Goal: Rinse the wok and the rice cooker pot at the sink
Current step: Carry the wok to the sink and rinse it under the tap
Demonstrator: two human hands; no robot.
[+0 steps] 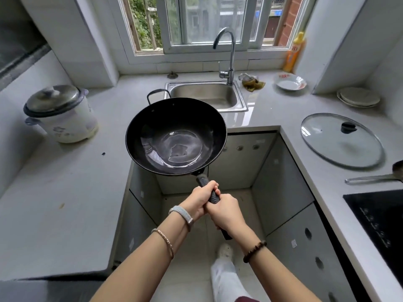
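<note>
Below your left grip [197,199] sit 2 bands: a grey woven strap [182,215], a rose-gold bangle [166,243]. Below your right grip [226,211], dark brown beads [254,251]. Bottom centre: pale trousers [224,279], 1 white shoe [225,250].

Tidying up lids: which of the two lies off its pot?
The glass lid, flat on the right counter; the metal lid sits on the rice cooker.
</note>
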